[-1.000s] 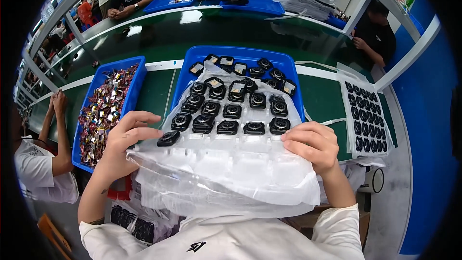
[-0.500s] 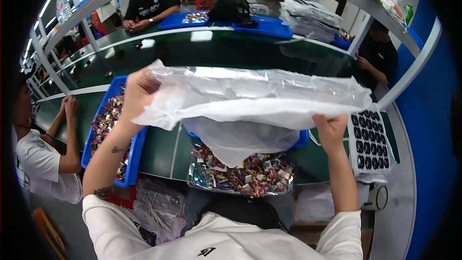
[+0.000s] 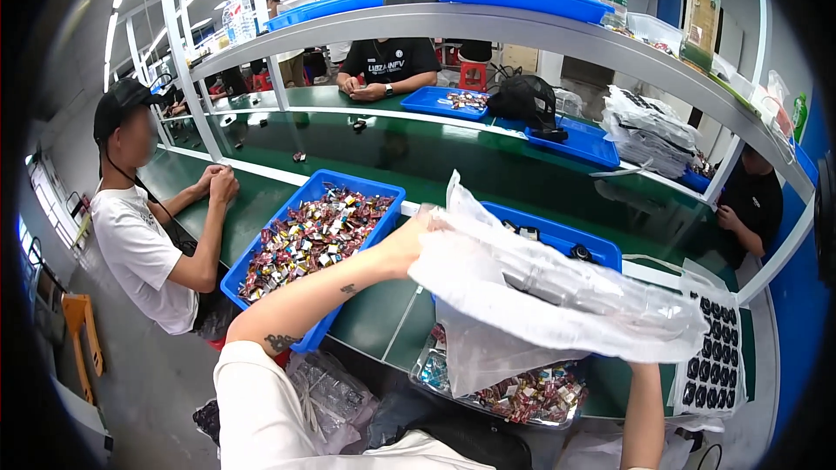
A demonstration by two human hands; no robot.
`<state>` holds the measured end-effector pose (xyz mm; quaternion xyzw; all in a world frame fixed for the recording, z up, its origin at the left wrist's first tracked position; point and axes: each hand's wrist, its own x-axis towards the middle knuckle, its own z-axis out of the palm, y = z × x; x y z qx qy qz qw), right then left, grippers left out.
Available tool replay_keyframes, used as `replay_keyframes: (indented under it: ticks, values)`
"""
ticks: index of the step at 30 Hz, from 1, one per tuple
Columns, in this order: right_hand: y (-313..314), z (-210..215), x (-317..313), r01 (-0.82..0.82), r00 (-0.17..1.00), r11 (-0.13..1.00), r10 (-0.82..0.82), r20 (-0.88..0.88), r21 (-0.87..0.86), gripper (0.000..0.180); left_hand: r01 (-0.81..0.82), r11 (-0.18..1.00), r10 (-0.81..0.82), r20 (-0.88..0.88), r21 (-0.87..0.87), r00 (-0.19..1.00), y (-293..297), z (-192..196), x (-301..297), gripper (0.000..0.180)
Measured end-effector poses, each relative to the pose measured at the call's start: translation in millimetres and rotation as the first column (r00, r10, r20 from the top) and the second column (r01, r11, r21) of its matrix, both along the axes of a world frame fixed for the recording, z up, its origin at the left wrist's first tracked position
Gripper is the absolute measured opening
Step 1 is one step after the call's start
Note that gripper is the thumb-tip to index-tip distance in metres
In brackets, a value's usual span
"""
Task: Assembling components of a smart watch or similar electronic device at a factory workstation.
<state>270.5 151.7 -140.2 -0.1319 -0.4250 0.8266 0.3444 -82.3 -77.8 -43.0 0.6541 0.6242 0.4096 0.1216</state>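
Clear plastic bag [image 3: 557,296] lifted off the table [image 3: 383,313], stretched between both hands.

Raised from the flat position of a second ago, when it lay over a blue tray of black parts; now swung up and tilted down to the right, over the clear tray of colourful wrapped pieces [image 3: 514,387]. Left hand [image 3: 418,235] fingers closed on the upper left edge; right hand hidden behind the plastic (grip impossible to tell). Beside the left forearm, blue bin of wrapped pieces [image 3: 313,239].
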Motion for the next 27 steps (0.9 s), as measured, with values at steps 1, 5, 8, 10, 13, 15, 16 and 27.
replay_keyframes:
  ticks: [1, 5, 8, 10, 13, 15, 16, 27]
  values:
    - [-9.6, 25.6, -14.5, 0.012, 1.0, 1.0, -0.012, 0.013, -0.007, 0.037, -0.027, 0.999, 0.02, -0.254, -0.025, 0.967, -1.7, 16.6, 3.1, 0.024]
    - [-16.6, 67.9, -31.2, 0.156, 0.92, 0.642, -0.371, 0.126, 0.75, 0.034, -0.042, 0.989, 0.039, 0.021, 0.141, 0.999, 11.9, 49.1, 12.8, 0.034]
    - [-13.2, 89.1, -47.7, 0.287, 0.919, 0.671, -0.393, 0.0, 0.683, 0.021, -0.11, 0.984, 0.141, 0.239, -0.14, 0.961, 33.0, 73.3, 13.1, 0.066]
    - [-2.2, 90.9, -49.1, 0.253, 0.909, 0.687, -0.411, 0.077, 0.681, 0.021, -0.163, 0.971, 0.205, 0.256, -0.177, 0.945, 42.2, 82.5, 19.8, 0.072]
    - [3.9, 95.5, -49.6, 0.217, 0.904, 0.705, -0.406, 0.133, 0.675, 0.024, -0.216, 0.966, 0.254, 0.366, -0.141, 0.895, 55.8, 83.7, 29.1, 0.073]
    - [5.5, 102.1, -46.4, 0.193, 0.921, 0.72, -0.368, 0.131, 0.666, 0.031, -0.287, 0.946, 0.324, 0.372, -0.153, 0.87, 55.6, 94.1, 33.3, 0.075]
    - [6.4, 102.4, -47.2, 0.195, 0.917, 0.723, -0.375, 0.139, 0.662, 0.031, -0.278, 0.947, 0.32, 0.375, -0.162, 0.87, 59.2, 91.7, 30.0, 0.075]
    - [27.4, 94.4, -56.0, 0.253, 0.932, 0.824, -0.348, 0.101, 0.507, 0.053, 0.244, 0.941, -0.003, 0.714, -0.236, 0.701, 65.3, 48.3, 0.3, 0.073]
